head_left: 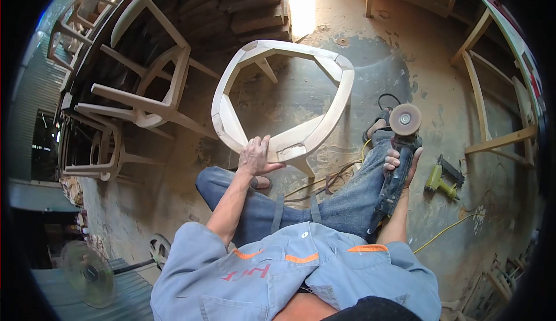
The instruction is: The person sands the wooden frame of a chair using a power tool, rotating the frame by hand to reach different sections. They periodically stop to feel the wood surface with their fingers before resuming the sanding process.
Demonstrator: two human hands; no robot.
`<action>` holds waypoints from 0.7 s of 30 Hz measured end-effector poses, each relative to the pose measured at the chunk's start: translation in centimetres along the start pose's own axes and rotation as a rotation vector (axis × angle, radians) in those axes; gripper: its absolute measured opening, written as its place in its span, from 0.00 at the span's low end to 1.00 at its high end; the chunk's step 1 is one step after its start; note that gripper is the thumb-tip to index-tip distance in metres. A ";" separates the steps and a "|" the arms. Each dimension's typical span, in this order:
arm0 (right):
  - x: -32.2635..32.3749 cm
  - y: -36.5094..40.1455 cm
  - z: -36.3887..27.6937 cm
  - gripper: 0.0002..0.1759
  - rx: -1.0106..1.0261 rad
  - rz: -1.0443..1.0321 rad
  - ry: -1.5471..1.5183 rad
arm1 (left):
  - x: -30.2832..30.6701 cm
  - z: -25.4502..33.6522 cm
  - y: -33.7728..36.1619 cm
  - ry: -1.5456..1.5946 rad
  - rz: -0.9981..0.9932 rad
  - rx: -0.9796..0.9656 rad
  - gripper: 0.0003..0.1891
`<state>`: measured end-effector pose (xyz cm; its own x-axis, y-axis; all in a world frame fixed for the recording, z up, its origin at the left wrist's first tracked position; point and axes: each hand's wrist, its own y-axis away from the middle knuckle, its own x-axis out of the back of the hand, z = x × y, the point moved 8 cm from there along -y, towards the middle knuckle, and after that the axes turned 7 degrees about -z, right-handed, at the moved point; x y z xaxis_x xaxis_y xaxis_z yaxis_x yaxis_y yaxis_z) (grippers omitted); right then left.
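Note:
A pale wooden frame (341,92), ring-shaped with several legs under it, stands on the floor in front of my knees. My left hand (255,156) grips its near edge at the lower left, fingers over the top of the wood. Off to the right of the frame, my right hand (399,167) is wrapped round the body of a black angle grinder (395,188). The grinder points away from me, its round disc (405,119) facing up and apart from the wood.
Wooden chair frames (168,106) are piled at the left, near stacked dark boards (231,8). A green nail gun (443,182) lies on the floor at the right, by a yellow cord (443,232). A wooden stand (478,95) is farther right. A fan (90,273) is at the lower left.

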<state>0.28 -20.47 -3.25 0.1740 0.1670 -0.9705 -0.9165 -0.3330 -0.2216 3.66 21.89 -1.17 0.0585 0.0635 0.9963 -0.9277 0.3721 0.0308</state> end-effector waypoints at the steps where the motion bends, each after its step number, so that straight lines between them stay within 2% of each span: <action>1: -0.3 -0.1 0.2 0.55 0.009 -0.006 -0.016 | -0.1 1.0 -1.5 0.016 -0.023 0.066 0.59; 4: -0.4 0.4 -0.5 0.55 0.007 0.002 0.016 | 0.6 5.2 -5.8 0.064 -0.207 0.289 0.62; 6: -0.5 0.6 -0.4 0.55 -0.001 0.019 0.050 | -1.2 7.6 -6.9 0.118 -0.266 0.396 0.65; 7: -0.5 0.9 -0.4 0.55 0.002 0.036 0.064 | -1.9 9.2 -6.9 0.114 -0.298 0.415 0.70; 8: -0.5 1.0 -0.7 0.55 0.003 0.053 0.081 | -2.3 10.9 -6.4 0.153 -0.298 0.361 0.74; 10: -0.9 1.1 -0.6 0.55 0.001 0.049 0.078 | -2.0 12.6 -5.0 0.284 -0.476 0.238 0.70; 11: -0.9 1.1 -0.4 0.54 0.003 0.059 0.072 | -0.9 11.5 -4.5 0.478 -0.479 0.226 0.66; 12: -0.8 1.1 -0.4 0.55 0.015 0.060 0.035 | -0.3 9.6 -3.8 0.676 -0.487 0.214 0.61; 13: -0.7 1.3 -0.3 0.55 0.028 0.062 -0.003 | 1.1 6.0 -4.2 0.818 -0.290 0.243 0.52; 14: -0.7 1.3 -0.3 0.56 0.043 0.061 -0.040 | 3.0 1.6 -4.3 0.742 -0.112 0.327 0.50; 15: -0.9 1.1 0.0 0.56 0.050 0.044 -0.080 | 4.5 -3.0 -3.6 0.486 0.268 0.364 0.51; 16: -0.5 1.3 -0.3 0.55 0.043 0.098 0.007 | 4.6 -7.8 -3.2 0.413 0.338 0.479 0.52; 18: 0.2 0.9 -1.9 0.54 0.017 0.179 0.195 | 4.2 -14.6 -2.2 0.295 0.366 0.728 0.48; 21: -2.0 -3.7 -2.9 0.50 -0.112 0.336 0.636 | -4.8 -23.3 -3.5 0.606 0.181 0.840 0.47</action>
<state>4.39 -22.30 -0.79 0.0969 -0.5215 -0.8477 -0.9209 -0.3701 0.1224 15.25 41.87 -7.91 -0.1468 0.5927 0.7919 -0.8852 -0.4360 0.1622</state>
